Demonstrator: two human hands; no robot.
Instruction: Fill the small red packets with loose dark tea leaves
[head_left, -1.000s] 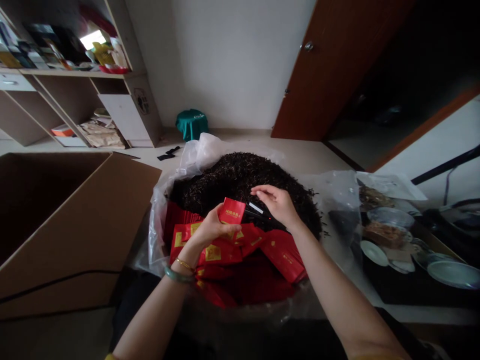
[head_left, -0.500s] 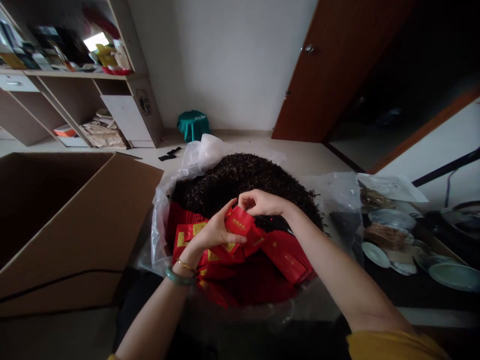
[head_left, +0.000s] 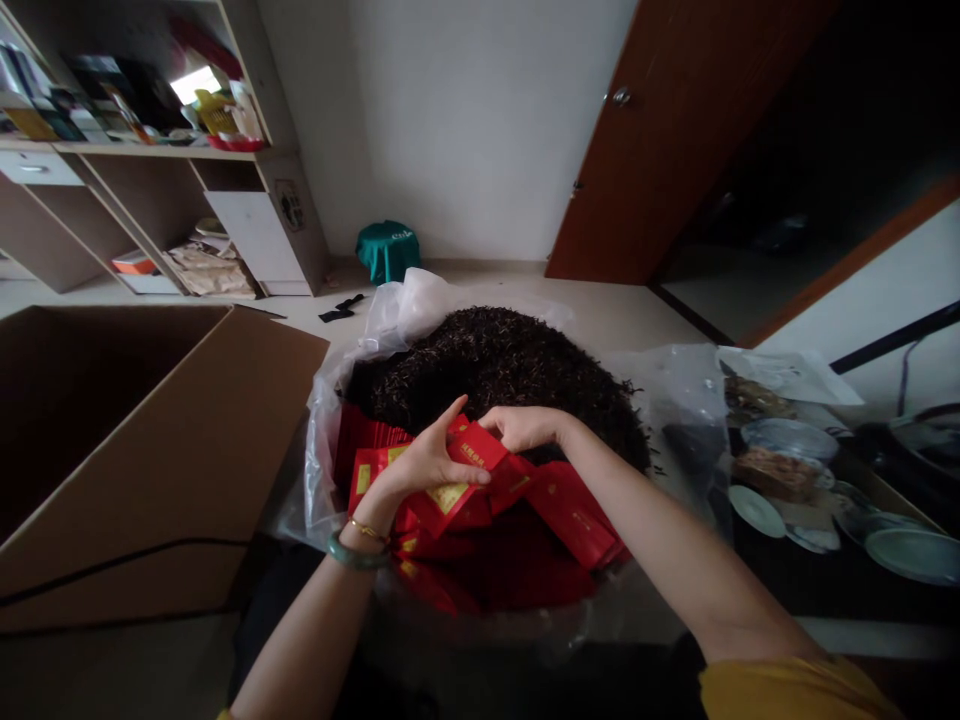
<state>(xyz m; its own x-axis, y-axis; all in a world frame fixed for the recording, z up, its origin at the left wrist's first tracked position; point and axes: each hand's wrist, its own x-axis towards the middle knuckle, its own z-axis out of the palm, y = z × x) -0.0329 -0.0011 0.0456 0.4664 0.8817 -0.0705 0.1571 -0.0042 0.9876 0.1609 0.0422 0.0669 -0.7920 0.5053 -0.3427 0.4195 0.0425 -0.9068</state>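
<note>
My left hand [head_left: 431, 462] holds a small red packet [head_left: 480, 448] with gold lettering, its thumb along the near side and its index finger raised at the far side. Close against the packet's right top edge is my right hand [head_left: 529, 426], fingers curled and bent down, their tips hidden behind the packet. A large heap of dark, dry shredded leaves [head_left: 517, 350], like loose tea, rises just beyond both hands. Under them lie several more red packets [head_left: 574, 515], some with yellow labels. Clear plastic sheeting [head_left: 322, 450] surrounds the heap and packets.
An open cardboard box [head_left: 225, 440] stands on the left. To the right, dishes and lids [head_left: 911, 553] sit on a dark surface. A shelf unit [head_left: 247, 235], a teal covered bin [head_left: 388, 250] and a brown door [head_left: 637, 150] are farther back.
My right hand has dropped from above the packet's top to lower behind its right edge. The packet in my left hand has tilted slightly; my left hand has hardly moved.
</note>
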